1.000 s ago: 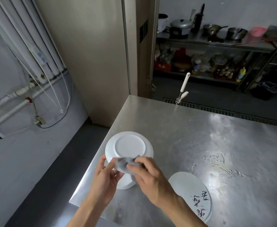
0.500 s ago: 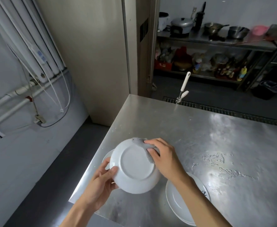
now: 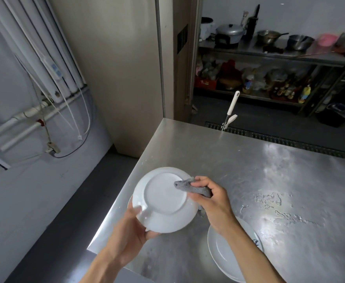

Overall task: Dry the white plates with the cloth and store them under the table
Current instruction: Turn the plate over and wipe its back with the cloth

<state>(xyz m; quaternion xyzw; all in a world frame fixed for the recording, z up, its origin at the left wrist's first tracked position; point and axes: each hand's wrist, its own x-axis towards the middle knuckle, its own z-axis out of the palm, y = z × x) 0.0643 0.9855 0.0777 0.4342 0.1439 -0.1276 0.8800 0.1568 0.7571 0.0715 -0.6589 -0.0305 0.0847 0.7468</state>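
Plate (image 3: 163, 201) held underside-up above table (image 3: 249, 170) corner, wiped w/ cloth (image 3: 194, 187).
Left hand (image 3: 130, 231) was extended from below-left, thumb laid on the near-left rim & fingers curled beneath, so the rim was gripped. Right hand (image 3: 212, 201) was set at the right edge, wrist bent, fingers pinched round the grey cloth, whose tip was pressed on the base by the foot ring. Cloth's long axis ran upper-left to lower-right. Being round, the held dish showed no long axis; its base was turned toward the camera, slightly tilted. Second white plate (image 3: 224, 248) lay on the table under the right forearm.
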